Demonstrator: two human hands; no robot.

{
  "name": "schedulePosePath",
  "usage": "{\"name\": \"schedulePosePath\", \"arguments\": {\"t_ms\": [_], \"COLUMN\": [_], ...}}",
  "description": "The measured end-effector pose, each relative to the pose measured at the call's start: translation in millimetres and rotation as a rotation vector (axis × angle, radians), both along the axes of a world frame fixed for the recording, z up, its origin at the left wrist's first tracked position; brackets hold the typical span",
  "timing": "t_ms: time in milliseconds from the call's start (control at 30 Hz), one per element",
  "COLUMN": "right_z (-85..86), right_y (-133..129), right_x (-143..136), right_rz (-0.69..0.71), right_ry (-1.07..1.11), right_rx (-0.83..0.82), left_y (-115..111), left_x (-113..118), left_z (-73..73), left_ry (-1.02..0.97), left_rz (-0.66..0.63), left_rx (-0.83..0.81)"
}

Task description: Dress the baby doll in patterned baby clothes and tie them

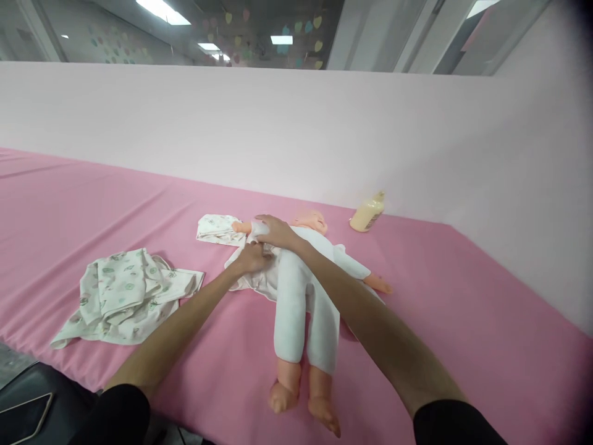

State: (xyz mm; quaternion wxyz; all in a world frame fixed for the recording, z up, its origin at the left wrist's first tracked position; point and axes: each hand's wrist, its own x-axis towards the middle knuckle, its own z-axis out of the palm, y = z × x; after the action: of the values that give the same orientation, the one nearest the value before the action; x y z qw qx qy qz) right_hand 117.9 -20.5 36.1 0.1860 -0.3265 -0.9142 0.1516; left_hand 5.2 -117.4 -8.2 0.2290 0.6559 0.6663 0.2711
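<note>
A baby doll (291,306) in white long-sleeved clothing lies on its back on a pink cover, feet towards me. My right hand (280,233) reaches across its chest, with thumb and fingers around the doll's sleeved arm (259,230) on the left. Just below, my left hand (252,258) has curled fingers on a pale printed garment (262,285) spread partly beneath the doll; its fingertips are partly hidden. The doll's head (311,221) shows behind my right hand, and its other arm (377,283) stretches out to the right.
A crumpled printed baby garment (120,290) lies at the left. A folded printed cloth (217,228) is near the doll's hand. A yellowish pump bottle (367,213) stands by the white wall (278,136). A phone (25,417) rests on a black surface at lower left.
</note>
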Motion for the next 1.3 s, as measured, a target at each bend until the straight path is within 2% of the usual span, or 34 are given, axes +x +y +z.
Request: {"name": "schedulePosePath", "arguments": {"t_ms": [133, 333, 467, 600, 767, 867, 933, 1133, 1233, 1300], "right_z": [4.7, 11.0, 15.0, 17.7, 16.6, 14.9, 13.6, 12.9, 14.5, 14.6], "right_y": [-3.3, -8.6, -9.4, -7.8, -7.9, -10.1, -11.5, -14.0, -14.8, -15.3], "right_x": [14.0, 19.0, 24.8, 31.3, 32.1, 29.6, 27.6, 30.2, 35.9, 38.4], "right_rz": [-0.008, -0.054, -0.045, -0.039, 0.104, 0.137, 0.15, 0.184, 0.173, 0.16], "right_ry": [0.242, 0.329, 0.337, 0.265, 0.192, 0.149, 0.127, 0.159, 0.178, 0.171], "right_rx": [0.004, -0.004, -0.058, -0.047, 0.106, 0.109, 0.093, 0.07, 0.057, 0.056], "left_y": [9.1, 42.5, 58.0, 56.7, 47.3, 41.2, 38.0, 33.7, 30.4, 26.9], "left_x": [-18.1, -8.3, -7.1, -12.3, -17.7, -22.5, -27.0, -44.7, -51.6, -53.5], "left_z": [-1.7, -9.2, -5.6, 2.6, 28.2, 45.8, 53.4, 62.2, 70.6, 78.1], "left_ry": [0.302, 0.45, 0.541, 0.547, 0.536, 0.482, 0.38, 0.0, -0.295, -0.386], "left_rz": [0.257, 0.386, 0.344, 0.288, 0.301, 0.292, 0.255, 0.136, 0.127, 0.125], "left_rx": [0.028, 0.036, -0.029, -0.023, 0.037, 0.025, 0.011, 0.045, -0.08, -0.172]}}
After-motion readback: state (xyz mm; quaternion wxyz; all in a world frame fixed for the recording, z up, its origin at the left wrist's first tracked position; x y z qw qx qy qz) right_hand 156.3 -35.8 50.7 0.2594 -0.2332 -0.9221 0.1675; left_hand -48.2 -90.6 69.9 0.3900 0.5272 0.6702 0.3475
